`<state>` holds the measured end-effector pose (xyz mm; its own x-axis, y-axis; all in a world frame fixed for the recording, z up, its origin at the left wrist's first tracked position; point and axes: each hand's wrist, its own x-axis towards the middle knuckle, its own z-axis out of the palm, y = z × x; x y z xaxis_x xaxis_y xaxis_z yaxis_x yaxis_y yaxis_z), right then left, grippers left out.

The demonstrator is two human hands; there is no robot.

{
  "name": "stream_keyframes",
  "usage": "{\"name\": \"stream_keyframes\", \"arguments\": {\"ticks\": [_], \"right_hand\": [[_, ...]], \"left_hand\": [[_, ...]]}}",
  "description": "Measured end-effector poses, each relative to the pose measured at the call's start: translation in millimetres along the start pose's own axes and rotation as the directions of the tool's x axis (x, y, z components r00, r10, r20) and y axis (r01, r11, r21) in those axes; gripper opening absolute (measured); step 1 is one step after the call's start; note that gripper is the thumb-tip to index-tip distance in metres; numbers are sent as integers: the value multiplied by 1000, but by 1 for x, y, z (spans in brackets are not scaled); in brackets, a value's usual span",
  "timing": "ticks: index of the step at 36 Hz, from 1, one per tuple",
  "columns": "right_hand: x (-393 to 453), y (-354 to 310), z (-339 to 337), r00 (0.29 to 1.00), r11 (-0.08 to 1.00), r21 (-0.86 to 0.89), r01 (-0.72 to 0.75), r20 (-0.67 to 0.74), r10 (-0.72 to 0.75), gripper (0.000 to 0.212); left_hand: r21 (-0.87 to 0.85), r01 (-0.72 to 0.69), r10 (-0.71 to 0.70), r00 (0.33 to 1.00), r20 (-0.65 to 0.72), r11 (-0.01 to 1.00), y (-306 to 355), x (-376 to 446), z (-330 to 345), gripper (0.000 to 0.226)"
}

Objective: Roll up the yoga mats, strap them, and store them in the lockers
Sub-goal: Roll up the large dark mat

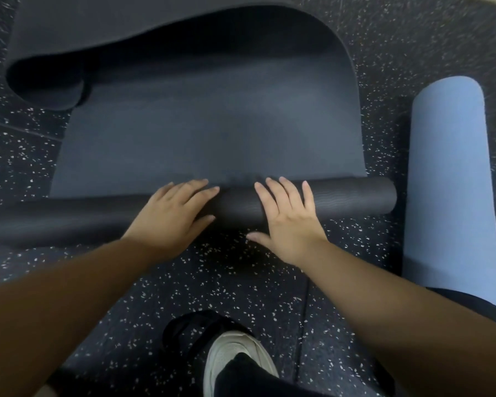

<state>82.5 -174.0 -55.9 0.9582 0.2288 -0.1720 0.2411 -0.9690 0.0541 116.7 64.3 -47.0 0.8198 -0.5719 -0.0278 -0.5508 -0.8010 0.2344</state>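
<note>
**A:** Hands first: how do they sit?

**B:** Both lie flat with fingers spread. The left hand (173, 214) and the right hand (288, 216) press on top of the rolled part of the dark yoga mat (206, 138), near its middle and close together. Neither curls round anything.

**A:** Where is the mat?

**B:** On the speckled floor (241, 282) in front of the person. The roll (355, 197) runs left to right at the near end; the rest lies unrolled beyond it, and the far end is folded back over itself.

**A:** How would it handle?

**B:** I judge it soft, springy foam, light, with a grippy ribbed surface. It would likely loosen if the pressure goes, and a roll can drift crooked. Palms set wider towards the ends should keep the edges even.

**A:** Anything else?

**B:** A light blue rolled mat (447, 181) lies at the right, just beside the roll's end, and a white shoe (232, 356) shows below.
</note>
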Motion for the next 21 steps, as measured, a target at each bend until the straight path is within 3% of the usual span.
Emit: {"name": "stream_keyframes", "arguments": {"ticks": [4, 7, 13, 18, 21], "right_hand": [[8, 3, -10, 998, 1000, 10, 5, 66, -6, 94], [14, 4, -11, 996, 1000, 12, -5, 94, 4, 95], [28, 6, -15, 993, 998, 54, -34, 118, 27, 97], [37, 10, -19, 994, 998, -25, -49, 98, 51, 101], [39, 14, -16, 996, 993, -111, -43, 78, 51, 101]], "left_hand": [[-9, -87, 85, 987, -134, 996, 8, -9, 8, 47], [34, -49, 54, 985, -166, 998, 11, -15, 14, 53], [236, 53, -47, 998, -33, 970, 10, -12, 27, 114], [363, 128, -182, 976, 118, 923, 6, 16, 8, 118], [348, 178, -251, 951, 179, 920, -1, 35, -2, 118]]}}
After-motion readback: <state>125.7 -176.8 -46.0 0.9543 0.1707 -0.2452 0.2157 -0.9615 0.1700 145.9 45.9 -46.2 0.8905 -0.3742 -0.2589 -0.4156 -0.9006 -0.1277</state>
